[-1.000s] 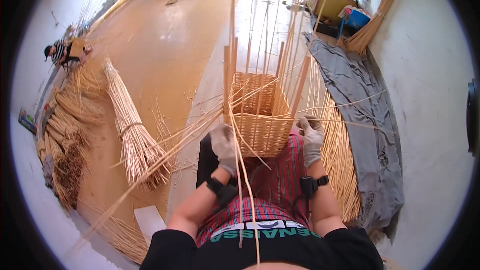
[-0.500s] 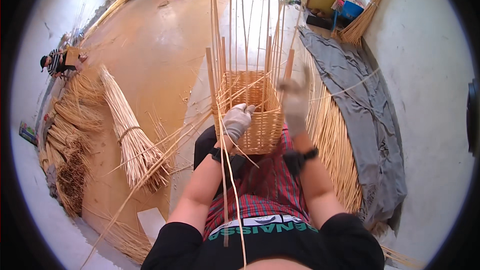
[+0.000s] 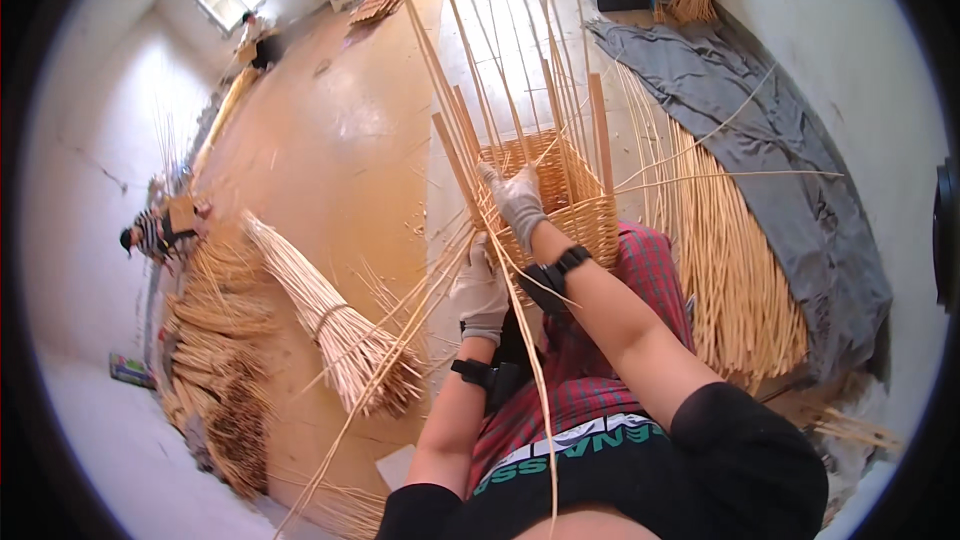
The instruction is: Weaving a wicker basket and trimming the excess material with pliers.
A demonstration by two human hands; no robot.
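Note:
A square basket (image 3: 592, 225) of woven tan wicker sits in front of me by my lap, with upright wooden corner posts and tall thin stakes rising from it. My right hand (image 3: 518, 202), in a pale glove, reaches across to the basket's left rim. Its fingers are closed on wicker there, partly hidden. My left hand (image 3: 480, 292), also gloved, is lower, outside the left wall, with fingers pointing up and bent around the weaving strands. Long loose wicker strands (image 3: 540, 390) hang from that corner toward my chest, and others stretch out to the lower left.
A tied bundle of pale wicker (image 3: 335, 325) lies on the floor at left, near darker bundles (image 3: 220, 370). Long rods (image 3: 735, 270) lie at right beside a grey cloth (image 3: 790, 180). One person (image 3: 160, 230) sits by the left wall; another (image 3: 262, 45) is farther back.
My right hand has moved from the basket's right side to its left rim. My left hand has dropped from the near rim to outside the left wall. The view has turned left.

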